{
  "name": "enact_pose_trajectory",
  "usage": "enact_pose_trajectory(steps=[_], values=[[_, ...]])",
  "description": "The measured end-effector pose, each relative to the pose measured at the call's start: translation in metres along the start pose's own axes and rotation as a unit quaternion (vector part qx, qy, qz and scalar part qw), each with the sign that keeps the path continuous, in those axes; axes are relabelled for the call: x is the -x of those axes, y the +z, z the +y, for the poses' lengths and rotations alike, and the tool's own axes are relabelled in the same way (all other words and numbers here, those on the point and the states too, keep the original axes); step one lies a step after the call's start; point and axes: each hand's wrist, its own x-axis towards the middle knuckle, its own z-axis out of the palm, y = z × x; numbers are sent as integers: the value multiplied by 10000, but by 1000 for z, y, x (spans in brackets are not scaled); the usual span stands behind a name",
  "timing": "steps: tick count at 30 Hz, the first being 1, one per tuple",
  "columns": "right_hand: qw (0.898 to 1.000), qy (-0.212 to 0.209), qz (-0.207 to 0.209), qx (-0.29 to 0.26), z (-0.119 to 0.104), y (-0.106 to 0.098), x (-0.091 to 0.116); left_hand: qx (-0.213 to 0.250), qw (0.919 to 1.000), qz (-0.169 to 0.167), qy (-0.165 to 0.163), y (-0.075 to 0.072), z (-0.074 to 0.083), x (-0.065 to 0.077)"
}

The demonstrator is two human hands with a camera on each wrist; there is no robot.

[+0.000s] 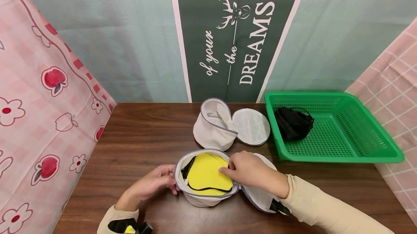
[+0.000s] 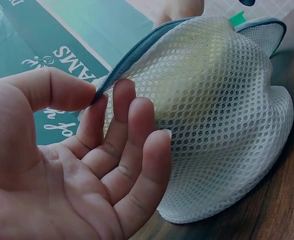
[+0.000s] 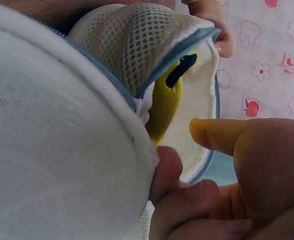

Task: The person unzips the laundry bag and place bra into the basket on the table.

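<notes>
A white mesh laundry bag (image 1: 202, 200) with a grey-blue zip rim stands at the near middle, its round lid (image 1: 257, 194) folded out to the right. Inside lies a yellow fabric piece (image 1: 208, 172) with thin black trim. Something black (image 1: 187, 169) shows beside it at the left. My left hand (image 1: 159, 181) pinches the bag's left rim between thumb and forefinger; its other fingers rest near the mesh wall. My right hand (image 1: 251, 169) is at the right rim, thumb extended over the bag opening, apart from the bent fingers (image 3: 186, 192) by the lid edge.
Behind stands a second mesh bag (image 1: 213, 132), unzipped, with its round lid (image 1: 251, 127) lying to the right. A green plastic basket (image 1: 338, 160) at the back right holds a black fabric item (image 1: 293, 123). Curtains hang at the back and both sides of the wooden table (image 1: 143, 132).
</notes>
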Motion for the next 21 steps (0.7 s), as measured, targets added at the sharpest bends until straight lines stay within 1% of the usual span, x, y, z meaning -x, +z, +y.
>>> enact_pose_trajectory(steps=[5, 11, 16, 21], values=[[9998, 52, 121, 180, -3, 2, 1, 9, 10000, -62, 36, 0, -1, 0], [9994, 143, 19, 303, -7, 7, 0, -40, 9999, -103, 15, 0, 0, -1], [9999, 90, 42, 117, -9, 10, -4, -27, 10000, -65, -36, 1, -1, -2], [9992, -27, 71, -393, -6, 13, -9, -32, 10000, -52, -56, 1, -2, -2]])
